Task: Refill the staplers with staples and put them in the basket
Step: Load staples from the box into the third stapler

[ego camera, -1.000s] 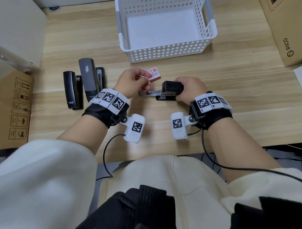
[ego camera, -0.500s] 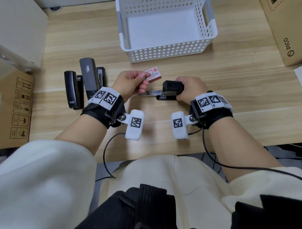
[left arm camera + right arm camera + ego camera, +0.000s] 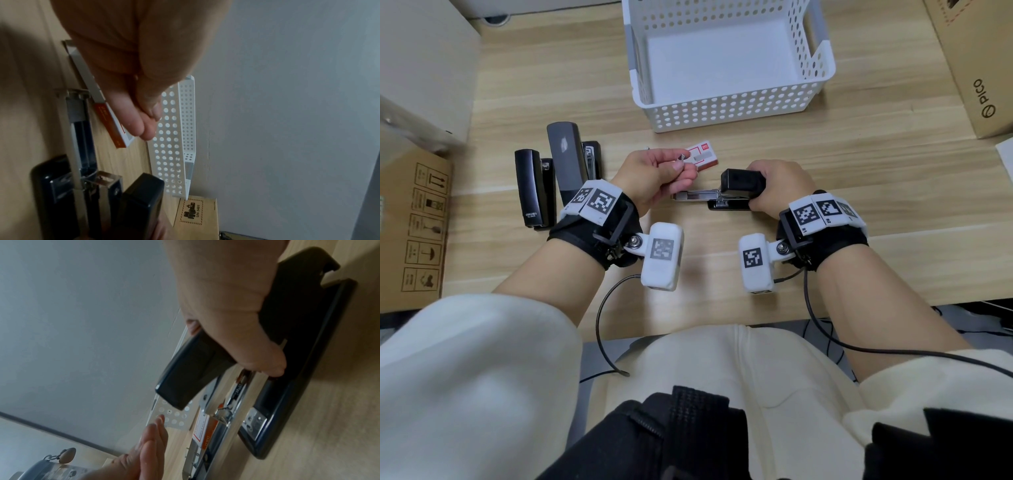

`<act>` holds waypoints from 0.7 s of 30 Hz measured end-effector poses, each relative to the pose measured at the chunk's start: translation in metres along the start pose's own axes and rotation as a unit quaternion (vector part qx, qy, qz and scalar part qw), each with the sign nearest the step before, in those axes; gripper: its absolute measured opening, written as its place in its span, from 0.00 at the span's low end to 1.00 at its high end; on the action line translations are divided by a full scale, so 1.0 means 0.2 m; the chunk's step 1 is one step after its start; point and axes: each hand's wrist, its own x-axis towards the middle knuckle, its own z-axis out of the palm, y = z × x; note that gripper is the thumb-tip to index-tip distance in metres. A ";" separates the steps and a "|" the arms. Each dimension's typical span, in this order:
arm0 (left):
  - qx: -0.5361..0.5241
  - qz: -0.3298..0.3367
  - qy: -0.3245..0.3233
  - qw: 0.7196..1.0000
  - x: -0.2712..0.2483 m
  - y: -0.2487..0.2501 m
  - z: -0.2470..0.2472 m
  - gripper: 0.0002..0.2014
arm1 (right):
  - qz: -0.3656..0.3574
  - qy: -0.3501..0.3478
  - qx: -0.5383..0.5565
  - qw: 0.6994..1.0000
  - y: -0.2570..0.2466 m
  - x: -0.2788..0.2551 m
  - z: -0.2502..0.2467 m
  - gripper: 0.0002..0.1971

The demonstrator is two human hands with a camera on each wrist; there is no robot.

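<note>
My left hand [image 3: 677, 166] pinches a small silver strip of staples [image 3: 681, 158] between thumb and forefinger, just left of the red and white staple box [image 3: 704, 158] lying on the desk. The box [image 3: 112, 121] also shows behind my fingers [image 3: 141, 128]. My right hand [image 3: 766, 192] grips the raised black lid [image 3: 739, 181] of an opened stapler, whose metal magazine [image 3: 697, 196] lies bare and points left. The lid [image 3: 195, 369] stands tilted up over the magazine [image 3: 228, 408] and base [image 3: 298, 353]. The white perforated basket [image 3: 726, 106] stands behind with nothing in it.
Three more black staplers [image 3: 532, 186] [image 3: 566, 161] [image 3: 592, 156] lie side by side at the left. Cardboard boxes flank the desk at the left [image 3: 410, 222] and right [image 3: 976, 68]. Bare wood [image 3: 859, 164] lies right of my right hand.
My left hand has drawn back from the staple box, lifting a strip of staples pinched in its fingertips. My right hand keeps holding the stapler lid up.
</note>
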 end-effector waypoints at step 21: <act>0.536 0.172 0.062 0.824 0.00 -0.09 0.02 0.11 | -0.002 0.001 0.009 1.000 0.00 0.00 0.01 0.18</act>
